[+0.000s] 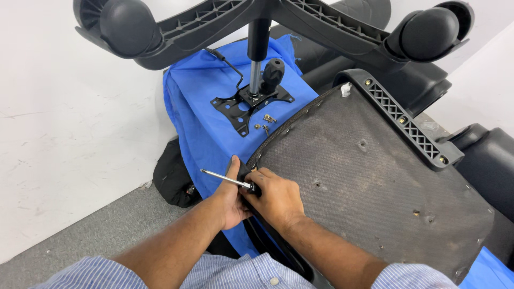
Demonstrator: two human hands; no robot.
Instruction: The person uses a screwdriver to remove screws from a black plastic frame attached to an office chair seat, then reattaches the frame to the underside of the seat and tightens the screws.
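At the seat underside's (pixel 375 182) nine-o'clock edge, our right hand (pixel 278 198) gripped a screwdriver (pixel 227 179), shaft pointing to ten o'clock. Our left hand (pixel 230 200) clasped the edge just beside. Loose screws (pixel 265 123) lay on blue cloth (pixel 209 128) at twelve o'clock.

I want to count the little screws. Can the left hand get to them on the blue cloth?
Probably yes. The screws lie in the open on the blue cloth, just beyond the left hand, with nothing between them.
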